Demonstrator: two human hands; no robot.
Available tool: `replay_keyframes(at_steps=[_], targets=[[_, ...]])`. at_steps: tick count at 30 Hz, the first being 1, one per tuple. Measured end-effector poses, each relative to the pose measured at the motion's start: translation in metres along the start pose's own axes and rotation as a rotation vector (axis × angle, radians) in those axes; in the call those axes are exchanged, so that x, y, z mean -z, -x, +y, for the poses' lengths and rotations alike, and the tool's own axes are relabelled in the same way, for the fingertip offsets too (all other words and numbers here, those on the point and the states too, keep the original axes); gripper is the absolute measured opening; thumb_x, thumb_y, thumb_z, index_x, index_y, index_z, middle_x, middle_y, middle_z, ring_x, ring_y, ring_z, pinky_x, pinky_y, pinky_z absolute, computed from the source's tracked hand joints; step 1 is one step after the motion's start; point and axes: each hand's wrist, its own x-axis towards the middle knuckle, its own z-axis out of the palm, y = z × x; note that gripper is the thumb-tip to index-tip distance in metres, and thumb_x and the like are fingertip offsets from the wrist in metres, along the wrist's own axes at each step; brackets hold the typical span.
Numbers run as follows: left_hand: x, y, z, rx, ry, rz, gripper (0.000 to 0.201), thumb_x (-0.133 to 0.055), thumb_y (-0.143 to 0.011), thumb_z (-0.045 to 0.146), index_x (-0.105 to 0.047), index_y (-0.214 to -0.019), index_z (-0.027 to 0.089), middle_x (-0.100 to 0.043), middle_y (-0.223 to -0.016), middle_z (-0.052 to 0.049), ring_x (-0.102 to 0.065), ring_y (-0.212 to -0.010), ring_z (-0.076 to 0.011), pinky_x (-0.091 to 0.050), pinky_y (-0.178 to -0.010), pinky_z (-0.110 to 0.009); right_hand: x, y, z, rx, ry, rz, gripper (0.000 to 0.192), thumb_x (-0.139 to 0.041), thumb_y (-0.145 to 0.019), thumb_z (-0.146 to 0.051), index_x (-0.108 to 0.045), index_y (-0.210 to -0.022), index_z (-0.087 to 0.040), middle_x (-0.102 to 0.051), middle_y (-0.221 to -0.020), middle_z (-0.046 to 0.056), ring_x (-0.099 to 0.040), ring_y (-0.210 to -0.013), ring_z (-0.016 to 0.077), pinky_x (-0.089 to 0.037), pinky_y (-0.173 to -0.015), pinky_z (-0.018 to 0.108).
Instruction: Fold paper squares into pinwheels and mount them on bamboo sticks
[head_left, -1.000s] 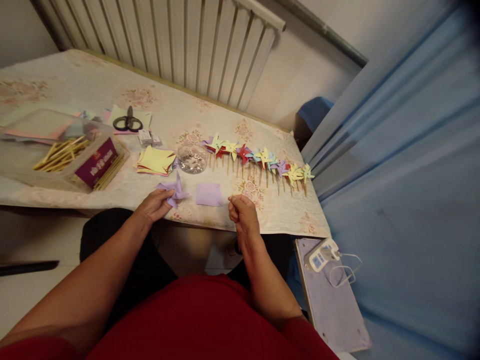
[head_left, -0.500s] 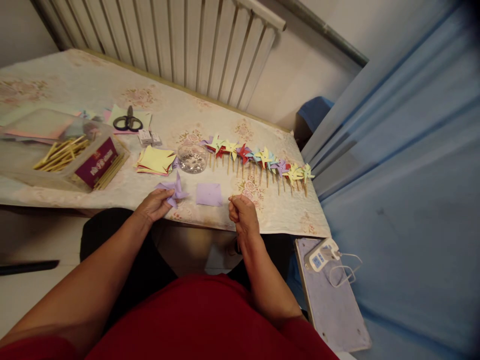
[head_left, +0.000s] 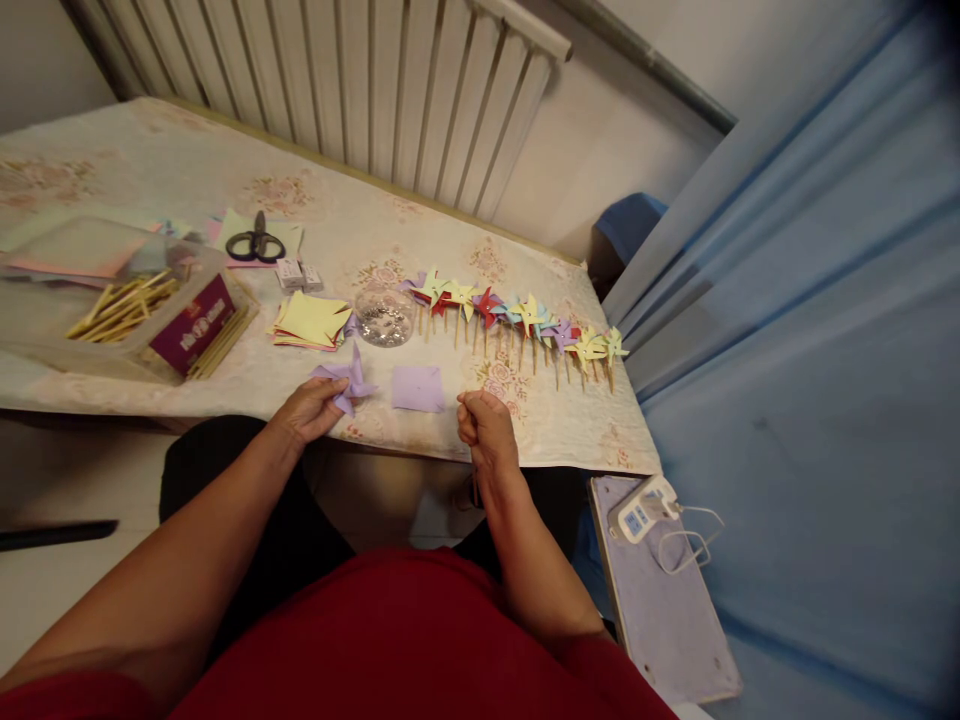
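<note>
My left hand (head_left: 311, 407) pinches a purple paper pinwheel (head_left: 355, 382), its folded blades standing out past the fingers, just over the table's front edge. A flat purple paper square (head_left: 417, 388) lies between my two hands. My right hand (head_left: 487, 425) is closed to the right of that square. What looks like a thin stick (head_left: 475, 487) shows below the fist; the fingers hide most of it. Behind my left hand are a stack of yellow paper squares (head_left: 311, 320) and a clear round dish (head_left: 384, 318) with small shiny pieces.
Finished pinwheels on sticks (head_left: 529, 315) lie in a row at the right. A plastic box (head_left: 150, 345) with wooden sticks, black-handled scissors (head_left: 256, 242) and small boxes (head_left: 298, 275) are at the left. A white device with a cable (head_left: 643, 508) rests on a stool (head_left: 675, 630).
</note>
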Motion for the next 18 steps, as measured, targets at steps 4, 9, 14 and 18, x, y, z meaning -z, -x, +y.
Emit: replay_keyframes(at_steps=[4,9,14,18], targets=[[0.0034,-0.0026,-0.0021,0.012,0.015,-0.012,0.01,-0.078,-0.064,0.008,-0.073,-0.071,0.012,-0.072,-0.07,-0.005,-0.066,-0.064,-0.0135,-0.058,-0.068,-0.021,0.0003,0.0002,0.0003,-0.005,0.003,-0.002,0.017,-0.065,-0.066,-0.03,-0.058,-0.075,-0.018,-0.054,-0.048,-0.008,-0.023,-0.03,0.0015,-0.009,-0.035,0.019],[0.0055,-0.0039,-0.0042,0.005,0.02,-0.005,0.011,-0.08,-0.063,0.009,-0.072,-0.071,0.012,-0.072,-0.07,-0.005,-0.066,-0.064,-0.0139,-0.058,-0.069,-0.023,0.0014,0.0006,0.0014,-0.006,-0.005,-0.017,0.021,-0.067,-0.063,-0.031,-0.059,-0.076,-0.016,-0.057,-0.05,-0.007,-0.023,-0.031,0.0009,-0.009,-0.035,0.019],[0.0072,-0.0053,-0.0055,0.012,0.057,-0.01,0.015,-0.081,-0.062,0.008,-0.074,-0.074,0.012,-0.074,-0.075,-0.005,-0.067,-0.066,-0.0144,-0.059,-0.067,-0.023,0.0028,-0.0012,0.0036,-0.009,0.005,0.023,0.018,-0.065,-0.064,-0.031,-0.058,-0.074,-0.017,-0.054,-0.047,-0.008,-0.024,-0.03,0.0017,-0.01,-0.035,0.019],[0.0089,-0.0069,-0.006,0.017,0.065,-0.005,0.015,-0.082,-0.06,0.008,-0.074,-0.072,0.011,-0.073,-0.073,-0.007,-0.066,-0.066,-0.0142,-0.059,-0.068,-0.022,0.0045,-0.0024,0.0048,-0.007,0.012,0.027,0.018,-0.065,-0.066,-0.031,-0.058,-0.076,-0.017,-0.055,-0.049,-0.008,-0.024,-0.031,0.0017,-0.011,-0.035,0.019]])
